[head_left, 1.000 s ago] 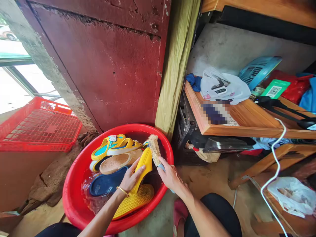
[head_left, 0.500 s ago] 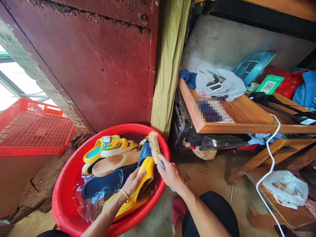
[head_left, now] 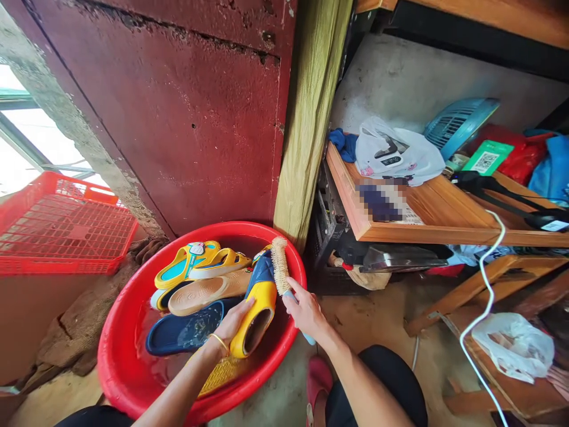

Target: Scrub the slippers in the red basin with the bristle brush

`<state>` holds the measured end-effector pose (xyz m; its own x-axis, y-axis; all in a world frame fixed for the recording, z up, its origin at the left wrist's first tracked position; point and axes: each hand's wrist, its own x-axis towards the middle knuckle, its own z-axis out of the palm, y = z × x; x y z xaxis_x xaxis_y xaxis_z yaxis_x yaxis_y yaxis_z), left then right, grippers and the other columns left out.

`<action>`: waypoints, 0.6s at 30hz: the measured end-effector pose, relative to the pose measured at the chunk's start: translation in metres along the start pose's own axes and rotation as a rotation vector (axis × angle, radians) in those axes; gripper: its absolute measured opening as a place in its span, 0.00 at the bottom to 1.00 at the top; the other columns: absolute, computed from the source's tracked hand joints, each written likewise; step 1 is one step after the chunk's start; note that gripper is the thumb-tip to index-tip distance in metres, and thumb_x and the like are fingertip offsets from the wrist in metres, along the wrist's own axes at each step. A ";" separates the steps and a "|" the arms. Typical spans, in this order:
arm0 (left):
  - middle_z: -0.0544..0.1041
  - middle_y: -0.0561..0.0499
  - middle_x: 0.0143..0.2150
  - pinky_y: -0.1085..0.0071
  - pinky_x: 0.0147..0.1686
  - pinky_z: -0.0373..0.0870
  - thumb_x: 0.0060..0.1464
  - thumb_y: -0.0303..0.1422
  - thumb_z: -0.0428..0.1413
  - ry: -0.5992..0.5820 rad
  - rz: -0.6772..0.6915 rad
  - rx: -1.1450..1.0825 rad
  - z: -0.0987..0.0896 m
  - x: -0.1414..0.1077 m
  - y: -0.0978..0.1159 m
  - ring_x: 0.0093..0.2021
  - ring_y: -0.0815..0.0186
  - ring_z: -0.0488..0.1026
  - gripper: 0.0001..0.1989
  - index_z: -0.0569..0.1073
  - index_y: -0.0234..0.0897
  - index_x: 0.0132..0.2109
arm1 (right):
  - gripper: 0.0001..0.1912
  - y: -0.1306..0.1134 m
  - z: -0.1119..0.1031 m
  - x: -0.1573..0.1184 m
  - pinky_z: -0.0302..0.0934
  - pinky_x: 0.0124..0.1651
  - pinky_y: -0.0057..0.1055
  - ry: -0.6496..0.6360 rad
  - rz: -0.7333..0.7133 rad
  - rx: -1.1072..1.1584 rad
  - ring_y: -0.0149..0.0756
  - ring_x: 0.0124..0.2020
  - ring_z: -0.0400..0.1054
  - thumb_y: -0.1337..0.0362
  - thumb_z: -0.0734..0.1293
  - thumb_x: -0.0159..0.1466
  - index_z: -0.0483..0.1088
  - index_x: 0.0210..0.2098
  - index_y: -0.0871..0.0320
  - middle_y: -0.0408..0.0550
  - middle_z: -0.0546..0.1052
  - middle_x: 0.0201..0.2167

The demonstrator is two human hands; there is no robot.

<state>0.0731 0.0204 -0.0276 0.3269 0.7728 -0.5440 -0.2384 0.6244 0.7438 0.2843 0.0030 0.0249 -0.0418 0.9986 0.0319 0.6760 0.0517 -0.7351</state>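
Note:
My left hand is closed around the side of a yellow and navy clog, whose opening faces toward me. In my right hand is a scrub brush with pale bristles and a grey-blue handle; its bristles lie against or close beside the clog's navy part. Both are over a red basin of water. Left of the clog sit a navy slipper, a tan shoe and yellow sandals. Below my left hand, a yellow textured piece of footwear is partly under water.
A red plastic crate stands at the left. Behind the basin are a maroon door and a wooden post. At the right, a wooden shelf bears bags and a blue fan; a white cable hangs before it.
My left hand has turned the clog, so its opening shows more toward me. The brush stays beside the clog in my right hand. The view has shifted slightly.

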 end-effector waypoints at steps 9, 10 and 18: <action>0.84 0.38 0.39 0.58 0.34 0.80 0.59 0.47 0.56 0.025 -0.028 -0.337 -0.014 -0.012 0.046 0.36 0.52 0.82 0.28 0.71 0.29 0.57 | 0.31 -0.022 -0.025 -0.029 0.58 0.17 0.22 -0.269 0.158 0.322 0.26 0.13 0.63 0.53 0.56 0.70 0.55 0.70 0.54 0.41 0.76 0.27; 0.84 0.38 0.38 0.58 0.35 0.80 0.59 0.48 0.55 0.049 -0.016 -0.341 -0.015 -0.011 0.045 0.36 0.52 0.82 0.29 0.70 0.28 0.58 | 0.30 -0.028 -0.029 -0.036 0.58 0.16 0.22 -0.351 0.152 0.328 0.26 0.13 0.63 0.54 0.56 0.70 0.56 0.69 0.53 0.40 0.76 0.27; 0.84 0.42 0.34 0.65 0.29 0.77 0.57 0.52 0.56 0.213 0.066 -0.267 -0.006 0.004 0.025 0.28 0.58 0.80 0.33 0.71 0.28 0.58 | 0.20 -0.056 -0.050 -0.075 0.54 0.17 0.22 -0.632 0.054 0.060 0.29 0.12 0.65 0.61 0.56 0.67 0.72 0.55 0.46 0.38 0.76 0.22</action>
<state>0.0628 0.0398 -0.0132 0.1116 0.8015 -0.5875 -0.4930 0.5580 0.6675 0.2861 -0.0745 0.0978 -0.4477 0.8005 -0.3984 0.6476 -0.0169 -0.7618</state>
